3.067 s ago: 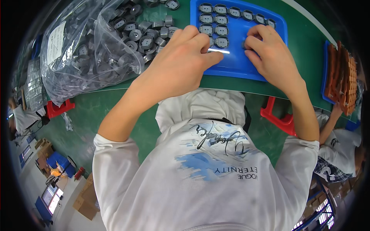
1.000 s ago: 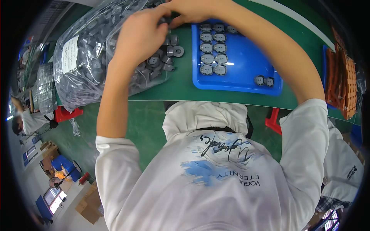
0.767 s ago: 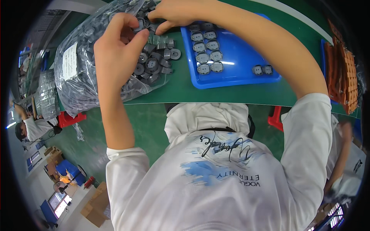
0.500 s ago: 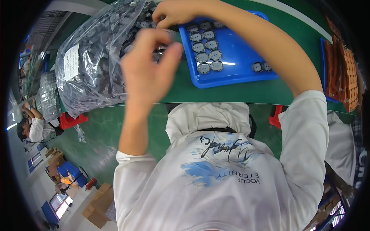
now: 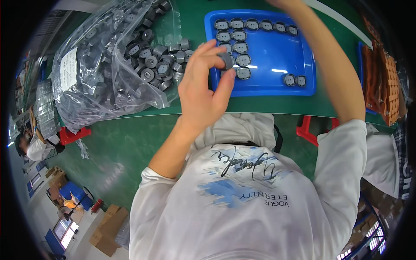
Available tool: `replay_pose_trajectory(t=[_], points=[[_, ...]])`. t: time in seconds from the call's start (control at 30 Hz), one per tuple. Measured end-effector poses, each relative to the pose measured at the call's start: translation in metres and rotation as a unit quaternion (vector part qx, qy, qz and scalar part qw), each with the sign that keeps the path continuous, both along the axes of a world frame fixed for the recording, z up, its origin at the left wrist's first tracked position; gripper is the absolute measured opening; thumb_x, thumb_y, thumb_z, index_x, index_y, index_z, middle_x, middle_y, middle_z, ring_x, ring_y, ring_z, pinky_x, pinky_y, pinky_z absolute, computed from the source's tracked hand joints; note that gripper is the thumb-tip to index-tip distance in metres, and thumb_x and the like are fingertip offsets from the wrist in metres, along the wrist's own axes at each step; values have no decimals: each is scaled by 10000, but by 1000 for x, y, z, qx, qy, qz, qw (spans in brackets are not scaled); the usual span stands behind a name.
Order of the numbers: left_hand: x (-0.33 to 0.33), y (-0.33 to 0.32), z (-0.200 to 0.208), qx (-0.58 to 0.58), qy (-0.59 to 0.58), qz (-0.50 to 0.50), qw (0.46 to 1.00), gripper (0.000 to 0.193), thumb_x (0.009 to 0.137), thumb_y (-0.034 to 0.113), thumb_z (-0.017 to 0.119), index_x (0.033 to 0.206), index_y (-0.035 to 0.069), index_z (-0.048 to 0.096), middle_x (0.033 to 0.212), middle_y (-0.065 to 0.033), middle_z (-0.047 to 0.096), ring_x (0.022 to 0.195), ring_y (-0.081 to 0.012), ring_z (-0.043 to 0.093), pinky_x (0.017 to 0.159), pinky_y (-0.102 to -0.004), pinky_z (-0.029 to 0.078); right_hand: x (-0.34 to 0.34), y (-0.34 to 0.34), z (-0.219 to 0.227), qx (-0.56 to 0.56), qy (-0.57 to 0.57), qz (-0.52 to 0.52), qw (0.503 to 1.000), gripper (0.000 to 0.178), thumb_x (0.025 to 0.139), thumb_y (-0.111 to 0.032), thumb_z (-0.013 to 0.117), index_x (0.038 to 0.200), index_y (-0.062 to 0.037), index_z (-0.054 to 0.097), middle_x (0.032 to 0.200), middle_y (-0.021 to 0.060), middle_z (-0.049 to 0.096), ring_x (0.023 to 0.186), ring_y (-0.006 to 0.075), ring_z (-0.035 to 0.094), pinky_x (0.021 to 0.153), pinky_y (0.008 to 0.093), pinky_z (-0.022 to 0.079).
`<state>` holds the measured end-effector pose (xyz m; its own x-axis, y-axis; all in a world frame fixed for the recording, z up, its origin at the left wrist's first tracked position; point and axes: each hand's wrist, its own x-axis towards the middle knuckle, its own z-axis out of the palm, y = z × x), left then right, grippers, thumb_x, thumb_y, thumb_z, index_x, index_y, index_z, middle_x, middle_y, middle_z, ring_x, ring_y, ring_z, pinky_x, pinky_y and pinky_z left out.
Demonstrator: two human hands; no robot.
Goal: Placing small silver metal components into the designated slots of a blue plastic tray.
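My left hand (image 5: 203,84) is over the left edge of the blue tray (image 5: 277,92). It pinches a grey round plastic part (image 5: 226,61) between thumb and fingers. Inside the tray, similar grey parts (image 5: 252,24) stand in a row along the far side and in two columns at the left. Two more parts (image 5: 289,80) sit in the near right corner. My right hand (image 5: 281,2) is beyond the tray's far edge, cut off by the top of the picture, so its fingers are hidden. Loose parts (image 5: 162,68) spill from a clear plastic bag (image 5: 93,93) on the left.
The green table (image 5: 260,102) has its near edge just in front of me. At the right, orange-brown slatted pieces (image 5: 392,82) are stacked in another blue tray. A red stool (image 5: 307,132) is under the table. Another person (image 5: 39,145) sits at far left.
My left hand has moved right from the bag to the tray, now with a grey part in its fingers. My right hand has swung from the bag to the tray's far right.
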<state>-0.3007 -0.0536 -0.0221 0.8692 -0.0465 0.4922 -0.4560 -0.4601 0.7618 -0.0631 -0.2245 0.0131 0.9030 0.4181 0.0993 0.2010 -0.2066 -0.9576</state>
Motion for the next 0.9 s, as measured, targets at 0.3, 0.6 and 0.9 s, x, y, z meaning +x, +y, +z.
replay_pose_trajectory(t=[0.3,0.6,0.9], points=[[69,-28,33,258,-91,-78,959,241,830,67,661,1056,-11,623,1059,-240,647,1230,-475,543,1037,-535,428,-109,-95,21,-283,-18,238,929,231,881,-203,653,813,-5,556,678,47,473,601,121,467,565,289,371],[84,-33,1,176,-195,-108,959,303,783,106,730,1060,9,656,1365,-268,552,1366,-511,407,1095,-581,363,-110,-87,6,-415,-129,72,898,236,874,-206,644,816,23,646,616,158,549,571,288,568,583,403,453],[80,-48,16,278,-44,-21,959,207,777,136,753,909,-14,700,1366,-287,546,1332,-500,433,1090,-586,363,-129,-89,-8,-350,-296,143,877,166,891,-122,675,1028,-51,613,871,127,645,827,327,641,728,432,504]])
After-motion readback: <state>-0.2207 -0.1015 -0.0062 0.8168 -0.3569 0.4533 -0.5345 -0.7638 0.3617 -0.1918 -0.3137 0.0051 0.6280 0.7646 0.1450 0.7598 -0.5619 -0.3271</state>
